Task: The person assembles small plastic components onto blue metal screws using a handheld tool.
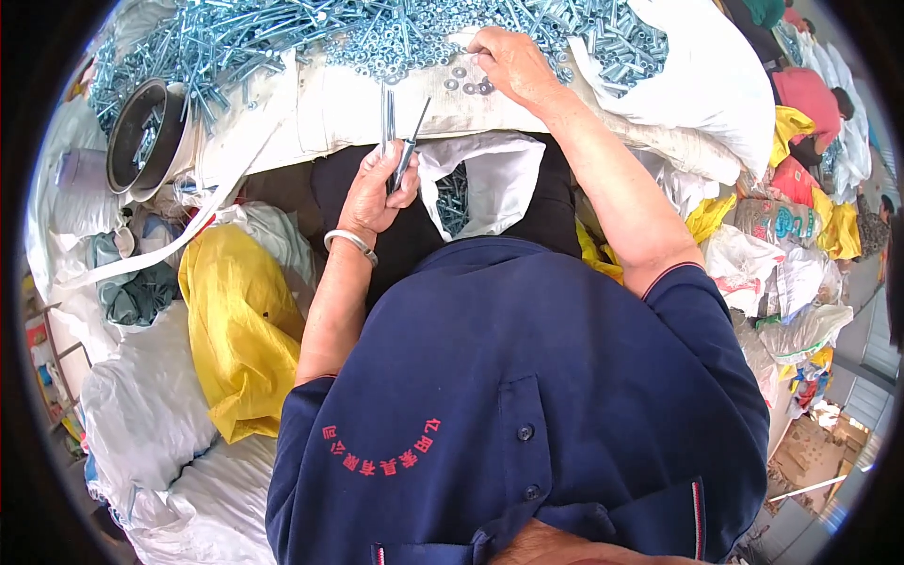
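Note:
Upright in my left hand [379, 188] are a few long, thin metal bolts [387, 118]; one leans right and has a thicker sleeve [405, 162] around its lower part. The fingers of that hand are closed around them. My right hand [516, 68] reaches onto the covered work surface, its fingers bent down beside several loose flat washers [469, 88]. Its fingertips are drawn together, and what is between them, if anything, I cannot make out. Just beyond lies a heap of small nuts [391, 52].
Long bolts [235, 47] are piled at the back left, metal sleeves [621, 42] at the back right. A dark round pan [141, 141] with bolts stands left. An open white bag [508, 193] of metal parts sits at my lap. Yellow [235, 330] and white sacks [141, 395] lie left.

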`<state>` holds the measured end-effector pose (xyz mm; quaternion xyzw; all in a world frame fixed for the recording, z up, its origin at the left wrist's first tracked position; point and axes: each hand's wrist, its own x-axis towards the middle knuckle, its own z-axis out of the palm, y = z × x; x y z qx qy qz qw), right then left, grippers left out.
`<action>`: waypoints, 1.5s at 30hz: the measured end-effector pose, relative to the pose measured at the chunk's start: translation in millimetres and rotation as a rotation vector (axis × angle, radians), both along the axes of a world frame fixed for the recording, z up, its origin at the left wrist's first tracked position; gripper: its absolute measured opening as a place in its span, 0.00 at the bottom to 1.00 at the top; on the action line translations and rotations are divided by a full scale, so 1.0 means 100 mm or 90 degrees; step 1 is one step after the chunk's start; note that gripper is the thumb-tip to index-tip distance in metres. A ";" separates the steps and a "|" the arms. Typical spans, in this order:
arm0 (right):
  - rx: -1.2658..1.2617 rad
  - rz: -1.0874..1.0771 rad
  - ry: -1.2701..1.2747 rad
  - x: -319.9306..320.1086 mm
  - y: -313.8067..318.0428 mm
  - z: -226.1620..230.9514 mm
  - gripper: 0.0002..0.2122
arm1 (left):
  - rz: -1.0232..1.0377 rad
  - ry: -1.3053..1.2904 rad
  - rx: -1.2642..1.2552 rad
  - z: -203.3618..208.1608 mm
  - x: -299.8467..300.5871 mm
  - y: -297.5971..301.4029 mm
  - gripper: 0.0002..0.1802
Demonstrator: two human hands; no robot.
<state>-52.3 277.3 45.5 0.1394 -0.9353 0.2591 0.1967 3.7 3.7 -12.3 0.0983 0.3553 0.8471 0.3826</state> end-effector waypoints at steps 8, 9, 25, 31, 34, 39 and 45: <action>0.164 -0.077 -0.007 -0.19 -0.09 -0.12 0.09 | 0.001 -0.018 0.010 0.00 0.00 0.03 0.19; 0.164 -0.074 -0.007 -0.19 -0.10 -0.12 0.09 | 0.008 -0.034 0.014 0.00 0.00 0.03 0.18; -0.001 0.067 -0.179 -0.17 -0.05 -0.01 0.07 | 0.008 -0.035 0.035 0.03 0.00 0.02 0.18; -0.109 -0.006 -0.190 -0.35 0.06 0.02 0.09 | 0.010 -0.042 0.038 0.00 0.00 0.00 0.18; -0.066 0.036 -0.148 -0.45 0.08 -0.11 0.11 | 0.001 -0.040 0.048 0.00 -0.02 0.05 0.17; 0.100 -0.043 -0.149 -0.50 0.03 -0.12 0.07 | -0.005 -0.045 0.057 -0.02 -0.03 0.05 0.17; 0.072 -0.024 -0.108 -0.47 0.08 -0.18 0.06 | 0.008 -0.049 0.034 -0.02 -0.03 0.07 0.17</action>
